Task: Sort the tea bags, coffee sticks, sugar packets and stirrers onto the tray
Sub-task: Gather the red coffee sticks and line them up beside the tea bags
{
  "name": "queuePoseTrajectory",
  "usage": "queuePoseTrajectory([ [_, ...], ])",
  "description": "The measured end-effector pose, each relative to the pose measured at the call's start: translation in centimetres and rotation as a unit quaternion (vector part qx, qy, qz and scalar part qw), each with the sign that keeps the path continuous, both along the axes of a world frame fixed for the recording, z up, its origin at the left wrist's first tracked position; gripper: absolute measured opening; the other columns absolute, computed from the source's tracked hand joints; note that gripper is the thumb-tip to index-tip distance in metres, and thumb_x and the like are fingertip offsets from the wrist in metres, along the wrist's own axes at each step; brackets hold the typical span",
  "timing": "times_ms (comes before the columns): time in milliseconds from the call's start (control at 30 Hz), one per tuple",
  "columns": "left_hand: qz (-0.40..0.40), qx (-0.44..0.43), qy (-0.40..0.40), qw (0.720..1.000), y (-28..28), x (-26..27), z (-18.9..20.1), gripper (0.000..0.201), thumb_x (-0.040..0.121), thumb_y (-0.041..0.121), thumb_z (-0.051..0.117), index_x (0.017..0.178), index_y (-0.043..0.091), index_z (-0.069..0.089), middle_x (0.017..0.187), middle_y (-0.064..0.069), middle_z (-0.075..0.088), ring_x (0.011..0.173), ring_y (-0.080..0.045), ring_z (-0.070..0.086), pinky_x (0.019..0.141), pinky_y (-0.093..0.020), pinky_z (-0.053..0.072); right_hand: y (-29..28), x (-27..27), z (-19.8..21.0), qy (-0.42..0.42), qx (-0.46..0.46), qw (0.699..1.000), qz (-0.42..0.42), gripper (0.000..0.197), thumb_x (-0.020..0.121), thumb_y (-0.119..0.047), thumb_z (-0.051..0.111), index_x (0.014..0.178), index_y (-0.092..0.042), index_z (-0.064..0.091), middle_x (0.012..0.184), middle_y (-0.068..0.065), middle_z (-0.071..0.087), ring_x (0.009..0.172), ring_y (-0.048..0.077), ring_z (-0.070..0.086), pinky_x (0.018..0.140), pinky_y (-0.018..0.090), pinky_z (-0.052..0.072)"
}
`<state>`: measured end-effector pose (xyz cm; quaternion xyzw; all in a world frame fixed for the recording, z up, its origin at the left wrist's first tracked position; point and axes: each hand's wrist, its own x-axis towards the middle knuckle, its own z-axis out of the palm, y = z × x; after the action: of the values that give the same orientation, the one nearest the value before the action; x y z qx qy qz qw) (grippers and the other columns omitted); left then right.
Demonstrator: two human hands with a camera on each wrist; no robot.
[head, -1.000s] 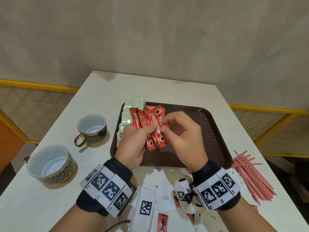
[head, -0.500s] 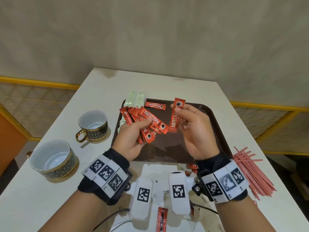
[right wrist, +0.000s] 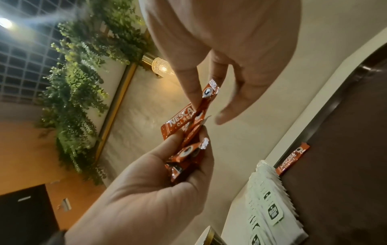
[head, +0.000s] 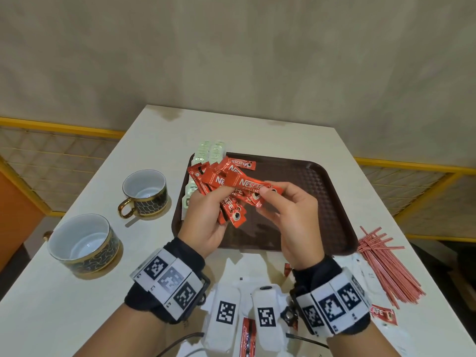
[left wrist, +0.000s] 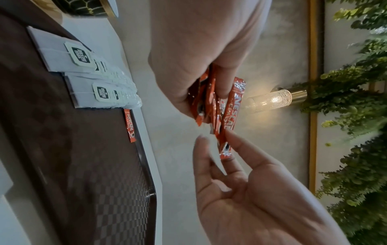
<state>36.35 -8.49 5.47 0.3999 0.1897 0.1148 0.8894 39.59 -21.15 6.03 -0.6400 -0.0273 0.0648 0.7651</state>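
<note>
Head view: at the middle of the frame the left hand [head: 206, 222] is curled round a fanned bunch of red coffee sticks [head: 221, 186], held above the left part of the brown tray [head: 327, 202]. The right hand [head: 293, 217] pinches the right end of the top stick [head: 247, 183] between thumb and forefinger, its other fingers loosely bent. One loose stick [head: 243, 164] lies flat near the tray's far rim, and pale green tea bags [head: 208, 153] sit stacked along the tray's left edge, partly overhanging the far left corner. The right half of the tray is bare. Right of the tray, on the white table [head: 257, 130], red stirrers [head: 386, 264] lie in a loose sheaf near the table's right edge. White sugar packets [head: 247, 269] and a few more red sticks lie on the table at the bottom of the frame, between the wrists. Two cups [head: 144, 193] stand at the left, well apart from the tray.

Left wrist view: the left hand [left wrist: 201, 49] at the top grips the bunch; the right hand [left wrist: 251, 190] at the lower right pinches the top stick [left wrist: 229, 119] at its end. Tea bags [left wrist: 83, 71] line the tray [left wrist: 94, 182] edge at the left.

Right wrist view: the right hand [right wrist: 230, 49] fills the top, the left hand [right wrist: 150, 190] the lower middle, and the tea bags [right wrist: 270, 207] sit at the lower right.
</note>
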Motion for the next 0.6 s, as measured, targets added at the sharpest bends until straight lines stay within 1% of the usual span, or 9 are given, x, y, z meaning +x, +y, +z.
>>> queuePoseTrajectory([
  [67, 0.003, -0.005, -0.004, 1.000, -0.1, 0.0, 0.0, 0.018, 0.093, 0.001, 0.055, 0.096, 0.013, 0.068, 0.092, -0.006, 0.075, 0.084, -0.018, 0.072, 0.077, -0.031, 0.058, 0.0, -0.1, 0.2, 0.024, 0.030, 0.999, 0.015, 0.014, 0.088, -0.005, 0.066, 0.098, 0.004, 0.067, 0.097, 0.018, 0.073, 0.087, 0.022, 0.073, 0.069, 0.025, 0.058],
  [167, -0.002, -0.014, -0.008, 1.000, -0.1, -0.1, 0.0, 0.019, 0.095, 0.002, 0.052, 0.104, 0.012, 0.066, 0.099, -0.008, 0.074, 0.089, -0.021, 0.071, 0.082, -0.035, 0.057, -0.1, 0.1, 0.2, 0.030, 0.051, 0.998, 0.016, 0.020, 0.086, -0.003, 0.067, 0.102, 0.009, 0.064, 0.098, 0.019, 0.073, 0.090, 0.025, 0.073, 0.071, 0.027, 0.060],
  [233, -0.008, 0.009, -0.003, 1.000, 0.4, -0.3, 0.0, 0.017, 0.095, 0.006, 0.054, 0.103, 0.014, 0.066, 0.099, -0.007, 0.074, 0.090, -0.021, 0.072, 0.085, -0.036, 0.056, -0.5, 0.6, 0.4, 0.007, 0.031, 0.999, 0.021, 0.017, 0.086, -0.002, 0.068, 0.099, 0.007, 0.066, 0.096, 0.019, 0.073, 0.090, 0.026, 0.073, 0.072, 0.028, 0.059],
  [300, -0.026, 0.052, 0.000, 0.998, 1.2, -0.4, 0.2, 0.016, 0.094, 0.013, 0.058, 0.107, 0.015, 0.066, 0.105, -0.008, 0.074, 0.096, -0.021, 0.072, 0.088, -0.038, 0.055, -1.0, 1.3, 0.8, -0.019, -0.012, 0.999, 0.037, 0.009, 0.084, -0.002, 0.070, 0.093, 0.001, 0.068, 0.093, 0.017, 0.073, 0.089, 0.026, 0.073, 0.071, 0.027, 0.059],
  [367, -0.055, 0.087, 0.001, 0.995, 2.3, -0.5, 0.6, 0.022, 0.093, 0.019, 0.060, 0.113, 0.014, 0.065, 0.110, -0.009, 0.073, 0.099, -0.023, 0.071, 0.086, -0.038, 0.055, -1.7, 2.0, 1.3, -0.035, -0.054, 0.996, 0.064, 0.005, 0.083, -0.001, 0.071, 0.087, -0.003, 0.069, 0.088, 0.015, 0.073, 0.084, 0.023, 0.073, 0.069, 0.025, 0.059],
  [433, -0.080, 0.120, 0.027, 0.989, 3.3, -0.4, 0.9, 0.026, 0.092, 0.023, 0.062, 0.115, 0.012, 0.065, 0.106, -0.008, 0.074, 0.093, -0.020, 0.072, 0.081, -0.035, 0.056, -2.2, 2.7, 1.9, -0.038, -0.093, 0.990, 0.103, 0.006, 0.081, 0.000, 0.071, 0.084, -0.004, 0.069, 0.082, 0.012, 0.073, 0.078, 0.020, 0.072, 0.067, 0.023, 0.059],
  [500, -0.096, 0.153, 0.053, 0.982, 3.8, -0.1, 1.0, 0.026, 0.090, 0.021, 0.066, 0.113, 0.009, 0.066, 0.101, -0.009, 0.075, 0.087, -0.020, 0.073, 0.081, -0.036, 0.057, -2.5, 3.2, 2.3, -0.029, -0.121, 0.982, 0.140, 0.005, 0.080, 0.001, 0.072, 0.085, 0.000, 0.069, 0.081, 0.013, 0.073, 0.076, 0.020, 0.073, 0.067, 0.022, 0.059],
  [567, -0.087, 0.167, 0.068, 0.980, 3.9, 0.2, 1.0, 0.018, 0.090, 0.014, 0.066, 0.106, 0.007, 0.067, 0.091, -0.010, 0.076, 0.078, -0.019, 0.073, 0.078, -0.036, 0.058, -2.7, 3.5, 2.4, -0.042, -0.142, 0.980, 0.136, 0.008, 0.082, 0.000, 0.071, 0.089, 0.003, 0.069, 0.086, 0.015, 0.074, 0.080, 0.022, 0.074, 0.071, 0.025, 0.059],
  [600, -0.073, 0.167, 0.070, 0.981, 3.8, 0.2, 0.9, 0.013, 0.090, 0.010, 0.065, 0.103, 0.006, 0.067, 0.085, -0.011, 0.075, 0.074, -0.019, 0.072, 0.076, -0.036, 0.058, -2.8, 3.5, 2.5, -0.057, -0.152, 0.979, 0.120, 0.007, 0.084, -0.003, 0.070, 0.090, 0.000, 0.070, 0.088, 0.012, 0.075, 0.085, 0.020, 0.073, 0.074, 0.027, 0.059],
])
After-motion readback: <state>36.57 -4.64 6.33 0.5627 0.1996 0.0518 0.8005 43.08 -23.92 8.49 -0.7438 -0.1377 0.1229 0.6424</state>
